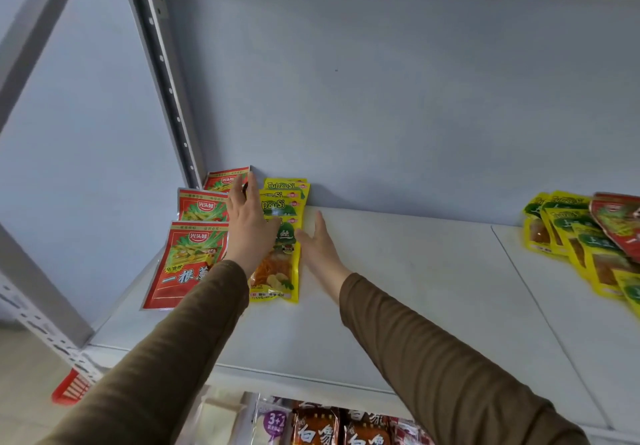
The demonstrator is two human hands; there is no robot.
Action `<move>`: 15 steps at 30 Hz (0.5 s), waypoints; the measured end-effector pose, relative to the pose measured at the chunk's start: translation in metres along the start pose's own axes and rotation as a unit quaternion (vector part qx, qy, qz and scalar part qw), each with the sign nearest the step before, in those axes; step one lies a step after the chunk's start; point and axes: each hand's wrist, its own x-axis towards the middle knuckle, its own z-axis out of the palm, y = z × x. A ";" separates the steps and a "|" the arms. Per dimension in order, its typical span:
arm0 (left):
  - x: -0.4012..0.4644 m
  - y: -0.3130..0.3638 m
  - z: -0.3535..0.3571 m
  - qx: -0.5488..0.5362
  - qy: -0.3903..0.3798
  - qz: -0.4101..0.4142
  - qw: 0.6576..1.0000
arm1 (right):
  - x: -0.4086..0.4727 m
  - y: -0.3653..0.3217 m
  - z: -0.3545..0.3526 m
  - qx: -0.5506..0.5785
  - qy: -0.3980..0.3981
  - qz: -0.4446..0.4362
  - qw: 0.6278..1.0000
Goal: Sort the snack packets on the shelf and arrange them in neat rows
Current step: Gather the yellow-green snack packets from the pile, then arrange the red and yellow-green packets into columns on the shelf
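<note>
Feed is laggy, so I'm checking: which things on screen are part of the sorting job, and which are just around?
Job:
red packet row
yellow packet row, squared by left hand and right hand
unsorted pile
shelf

Not job:
red basket
noodle packs below

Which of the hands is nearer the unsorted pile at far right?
Right. The right hand lies at the yellow row's right edge, on the side facing the mixed pile; the left hand is beyond that row, farther left.
</note>
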 end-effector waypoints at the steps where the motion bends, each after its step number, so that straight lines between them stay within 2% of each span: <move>1: -0.002 0.006 0.001 0.012 -0.002 0.020 1.000 | -0.003 0.000 -0.011 -0.040 0.012 -0.016 0.999; 4: -0.010 0.027 0.012 0.037 -0.038 0.086 0.995 | -0.013 -0.001 -0.051 -0.177 0.044 -0.094 0.979; 9: -0.026 0.063 0.045 0.099 -0.125 0.170 0.972 | -0.033 0.001 -0.121 -0.373 0.084 -0.164 0.909; 15: -0.058 0.124 0.103 0.122 -0.184 0.200 0.955 | -0.068 0.023 -0.211 -0.484 0.085 -0.187 0.851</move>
